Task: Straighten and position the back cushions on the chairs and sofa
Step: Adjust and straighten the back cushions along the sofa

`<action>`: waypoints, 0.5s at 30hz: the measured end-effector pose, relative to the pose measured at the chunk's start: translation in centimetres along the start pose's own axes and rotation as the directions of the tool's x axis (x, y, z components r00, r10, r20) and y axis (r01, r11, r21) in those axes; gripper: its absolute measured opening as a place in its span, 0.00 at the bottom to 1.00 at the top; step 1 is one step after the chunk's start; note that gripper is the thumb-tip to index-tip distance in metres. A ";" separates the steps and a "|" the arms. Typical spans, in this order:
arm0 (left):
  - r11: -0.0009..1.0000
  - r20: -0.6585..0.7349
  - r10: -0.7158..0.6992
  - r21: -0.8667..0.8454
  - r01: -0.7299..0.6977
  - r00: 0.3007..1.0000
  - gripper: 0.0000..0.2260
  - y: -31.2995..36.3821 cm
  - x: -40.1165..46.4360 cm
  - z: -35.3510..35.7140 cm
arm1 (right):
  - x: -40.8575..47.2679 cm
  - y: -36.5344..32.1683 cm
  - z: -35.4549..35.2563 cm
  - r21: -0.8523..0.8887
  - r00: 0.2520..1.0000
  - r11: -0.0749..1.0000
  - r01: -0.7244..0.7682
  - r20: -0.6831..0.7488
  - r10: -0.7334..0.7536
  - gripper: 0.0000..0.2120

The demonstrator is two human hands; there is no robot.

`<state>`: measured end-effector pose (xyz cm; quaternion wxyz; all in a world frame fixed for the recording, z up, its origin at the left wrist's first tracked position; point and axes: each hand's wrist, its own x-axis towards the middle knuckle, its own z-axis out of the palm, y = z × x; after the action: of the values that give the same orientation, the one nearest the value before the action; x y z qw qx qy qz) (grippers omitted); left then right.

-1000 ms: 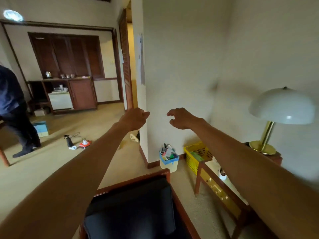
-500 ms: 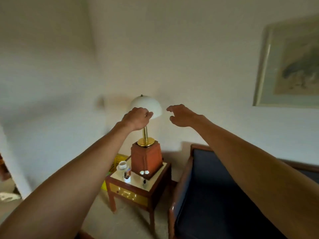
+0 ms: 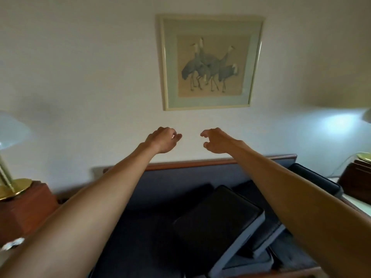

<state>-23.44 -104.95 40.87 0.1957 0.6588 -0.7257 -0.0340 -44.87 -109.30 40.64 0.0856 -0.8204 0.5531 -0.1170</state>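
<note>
A dark blue sofa [image 3: 170,183] with a wooden top rail stands against the wall below me. Several dark back cushions [image 3: 218,219] with pale edges lie tilted and stacked on its seat, right of centre. Another dark cushion [image 3: 313,177] rests at the sofa's right end. Both my arms stretch forward above the sofa. My left hand [image 3: 163,140] and my right hand [image 3: 215,141] hang in the air in front of the wall, fingers loosely curled, holding nothing and touching no cushion.
A framed picture of birds [image 3: 208,63] hangs on the wall above the sofa. On the left, a brass lamp [image 3: 10,185] stands on a reddish block. Another lamp base [image 3: 364,157] and a side table are at the right edge.
The view has swung right, from the doorway and armchair past the lamp table to the sofa. My hands kept the same outstretched, empty pose.
</note>
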 end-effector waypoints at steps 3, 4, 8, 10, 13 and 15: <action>0.997 0.064 0.072 -0.010 -0.071 0.995 0.19 4.4 4.3 4.7 | 0.0 7.1 0.2 0.011 0.995 0.995 -0.100 0.007 0.100 0.24; 0.995 0.080 0.095 -0.021 -0.094 0.992 0.19 5.7 5.6 6.1 | 0.0 9.1 0.4 0.015 0.992 0.992 -0.127 0.016 0.127 0.24; 0.983 0.126 0.174 -0.075 -0.166 0.977 0.20 9.6 10.6 11.7 | 1.3 16.2 1.6 0.018 0.977 0.977 -0.213 0.012 0.213 0.23; 0.975 0.138 0.210 -0.104 -0.196 0.968 0.20 10.7 12.7 15.1 | 2.6 19.5 2.8 0.032 0.969 0.968 -0.248 0.011 0.247 0.22; 0.964 0.188 0.247 -0.149 -0.221 0.951 0.18 11.5 15.6 21.0 | 4.8 24.4 5.4 0.045 0.958 0.957 -0.285 0.032 0.284 0.22; 0.959 0.222 0.259 -0.174 -0.223 0.940 0.18 11.7 17.7 25.0 | 6.2 27.5 7.7 0.065 0.946 0.944 -0.323 0.067 0.319 0.23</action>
<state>-43.71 -125.78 25.66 0.1559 0.5394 -0.8150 -0.1432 -64.88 -125.20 26.44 0.1496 -0.7185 0.6719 -0.0997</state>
